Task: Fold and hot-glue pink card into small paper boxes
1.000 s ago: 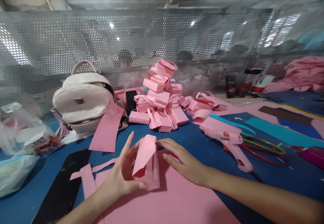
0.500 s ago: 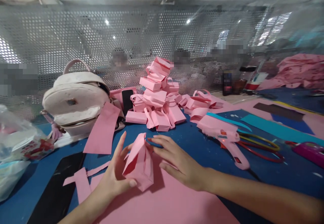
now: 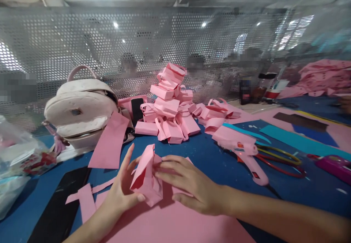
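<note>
A small folded pink paper bag (image 3: 149, 184) stands upright but tilted in front of me, its side partly gaping. My left hand (image 3: 124, 188) grips it from the left, thumb low on the front and fingers behind. Against the bag's upper right side rest the fingertips of my right hand (image 3: 192, 184), with the fingers stretched out rather than wrapped round. Under both hands lies a large pink paper sheet (image 3: 175, 224). Pink paper strips (image 3: 86, 199) are left of my left hand.
Behind stands a heap of pink paper bags (image 3: 168, 107). A white backpack (image 3: 82, 107) with a pink paper piece (image 3: 109, 140) leaning on it is at left, near a black flat object (image 3: 60, 206). To the right lie a pink glue gun (image 3: 246, 155), scissors (image 3: 287, 159) and a purple tool (image 3: 334, 166).
My right hand has moved left, and its fingers now lie against the bag's side. The bag's side has been pushed in slightly; my left hand keeps its hold.
</note>
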### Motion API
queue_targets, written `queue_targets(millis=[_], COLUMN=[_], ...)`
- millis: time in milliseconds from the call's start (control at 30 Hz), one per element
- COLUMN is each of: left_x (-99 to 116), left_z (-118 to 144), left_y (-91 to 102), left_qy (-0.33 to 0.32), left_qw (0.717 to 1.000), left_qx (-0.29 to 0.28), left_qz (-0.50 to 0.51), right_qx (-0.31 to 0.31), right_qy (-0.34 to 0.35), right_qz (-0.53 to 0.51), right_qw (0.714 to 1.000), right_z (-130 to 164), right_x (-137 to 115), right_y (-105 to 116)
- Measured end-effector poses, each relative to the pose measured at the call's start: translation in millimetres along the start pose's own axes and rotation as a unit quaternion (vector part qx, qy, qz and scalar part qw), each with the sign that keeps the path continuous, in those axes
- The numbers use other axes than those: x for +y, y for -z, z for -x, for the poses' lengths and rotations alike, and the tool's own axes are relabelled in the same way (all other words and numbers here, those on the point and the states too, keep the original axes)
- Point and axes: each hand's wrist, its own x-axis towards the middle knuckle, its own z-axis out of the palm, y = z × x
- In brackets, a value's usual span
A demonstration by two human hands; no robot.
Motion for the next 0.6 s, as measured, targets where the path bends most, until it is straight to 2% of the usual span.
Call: queue_targets(millis=[200,367,500,600], left_x=[-3.3,0.3,3.4,4.4], left_z=[0.5,1.4,3.1,4.8], left_y=[4.6,1.3,-0.7,0.2], left_qy=[0.005,-0.003,-0.005,0.008], left_qw=[1.0,1.0,0.998,0.998], left_qx=[0.004,0.011,0.046,0.055], left_qz=[-0.014,-0.021,-0.037,-0.037], right_qx=[0.008,0.018,0.028,0.071], right_qy=[0.053,0.093,0.075,0.043], right_qz=[0.012,0.02,0.028,0.01], right_qw=[0.998,0.995,0.996,0.997], right_z=[-1.1,-1.1,1.8,3.0], right_x=[-2.6,-3.7,-4.0,-3.4], right_y=[-2.6,-0.4,0.1,-0.3])
